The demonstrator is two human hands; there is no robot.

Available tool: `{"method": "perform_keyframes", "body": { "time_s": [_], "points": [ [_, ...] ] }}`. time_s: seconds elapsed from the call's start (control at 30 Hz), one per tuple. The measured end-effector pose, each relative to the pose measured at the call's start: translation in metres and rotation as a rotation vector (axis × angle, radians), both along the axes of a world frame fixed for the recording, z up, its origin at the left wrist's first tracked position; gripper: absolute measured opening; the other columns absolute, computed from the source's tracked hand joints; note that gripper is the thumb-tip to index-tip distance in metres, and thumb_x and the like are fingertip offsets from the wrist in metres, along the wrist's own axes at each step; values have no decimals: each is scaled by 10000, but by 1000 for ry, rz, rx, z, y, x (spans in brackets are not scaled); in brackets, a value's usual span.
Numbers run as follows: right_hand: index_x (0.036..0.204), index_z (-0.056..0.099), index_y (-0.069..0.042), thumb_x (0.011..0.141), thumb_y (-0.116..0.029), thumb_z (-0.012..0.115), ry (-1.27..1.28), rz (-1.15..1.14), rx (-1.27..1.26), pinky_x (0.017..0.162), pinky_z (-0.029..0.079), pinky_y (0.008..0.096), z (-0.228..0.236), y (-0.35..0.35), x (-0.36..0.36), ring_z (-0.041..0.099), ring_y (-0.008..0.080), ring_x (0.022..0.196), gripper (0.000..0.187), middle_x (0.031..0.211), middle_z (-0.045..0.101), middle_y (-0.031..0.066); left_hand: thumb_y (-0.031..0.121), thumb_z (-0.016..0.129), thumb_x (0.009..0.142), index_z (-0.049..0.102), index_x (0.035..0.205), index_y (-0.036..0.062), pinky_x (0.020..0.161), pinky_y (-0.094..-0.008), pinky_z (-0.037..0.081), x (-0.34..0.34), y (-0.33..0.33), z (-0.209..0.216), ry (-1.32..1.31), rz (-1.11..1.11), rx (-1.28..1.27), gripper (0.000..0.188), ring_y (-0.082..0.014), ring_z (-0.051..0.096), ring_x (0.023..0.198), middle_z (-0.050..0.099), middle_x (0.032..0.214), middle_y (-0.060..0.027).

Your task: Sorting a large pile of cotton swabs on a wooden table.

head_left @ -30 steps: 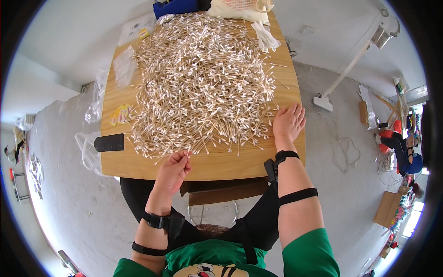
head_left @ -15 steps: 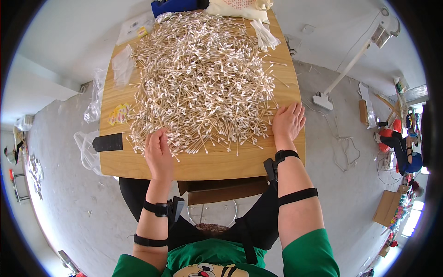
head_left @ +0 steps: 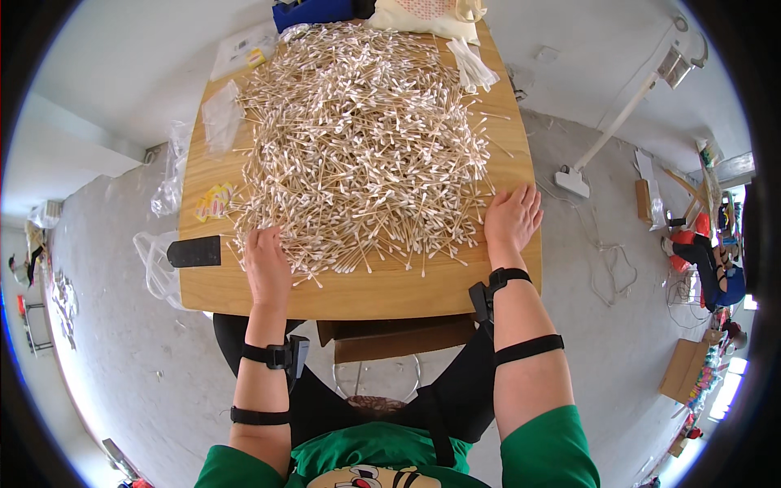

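Observation:
A large heap of cotton swabs with white tips and pale wooden sticks covers most of the wooden table. My left hand rests at the heap's near left edge, back up. Its fingertips touch the swabs there and are partly hidden; I make out nothing held. Beyond the heap's right side, my right hand lies flat on the table, fingers stretched out and slightly apart, holding nothing.
A black flat strip, yellow labels and clear plastic bags lie along the left side. Bundled white strips, a cream bag and a blue container are at the back. Another person sits far right.
My left hand has shifted slightly left and turned from its side to back up at the heap's edge. My right hand stays flat in place.

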State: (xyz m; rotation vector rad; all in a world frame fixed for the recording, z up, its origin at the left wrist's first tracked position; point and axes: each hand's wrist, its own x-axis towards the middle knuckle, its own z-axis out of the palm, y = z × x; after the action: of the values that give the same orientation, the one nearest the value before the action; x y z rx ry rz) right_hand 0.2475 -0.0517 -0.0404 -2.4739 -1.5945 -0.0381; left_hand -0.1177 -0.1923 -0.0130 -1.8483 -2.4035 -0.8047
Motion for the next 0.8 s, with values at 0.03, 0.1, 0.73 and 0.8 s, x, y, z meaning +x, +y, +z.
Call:
{"method": "perform_keyframes", "body": {
  "time_s": [0.03, 0.1, 0.73, 0.8],
  "points": [
    [1422, 386, -28, 986, -324, 419, 0, 1, 0, 1177, 189, 462, 0, 0, -1, 254, 288, 1446, 527, 1531, 331, 130, -20, 553, 880, 609, 1014, 1, 776, -411, 480, -1, 0, -3, -58, 37, 33, 146, -354, 562, 889, 558, 923, -160],
    [1421, 385, -28, 986, -323, 421, 7, 6, -1, 1177, 190, 461, 1, 0, -4, 255, 289, 1446, 527, 1530, 331, 130, 7, 558, 905, 604, 1007, 0, 738, -384, 482, -8, -1, -17, -83, 49, 110, 112, -315, 569, 841, 569, 916, -148],
    [1439, 367, -61, 1004, -334, 394, -34, -13, -27, 1175, 206, 443, 2, 1, -3, 257, 272, 1447, 515, 1541, 324, 108, 121, 495, 1012, 522, 985, 46, 815, -337, 575, -3, 17, 7, -1884, 99, 411, 84, -203, 647, 850, 641, 977, -135],
    [1440, 368, -61, 1002, -334, 395, -29, -13, -33, 1176, 205, 443, 3, 1, -4, 257, 272, 1448, 516, 1541, 324, 109, 137, 482, 1019, 510, 989, 47, 818, -343, 575, -2, 17, 11, -1864, 81, 403, 99, -209, 648, 858, 641, 981, -131]
  ]
}}
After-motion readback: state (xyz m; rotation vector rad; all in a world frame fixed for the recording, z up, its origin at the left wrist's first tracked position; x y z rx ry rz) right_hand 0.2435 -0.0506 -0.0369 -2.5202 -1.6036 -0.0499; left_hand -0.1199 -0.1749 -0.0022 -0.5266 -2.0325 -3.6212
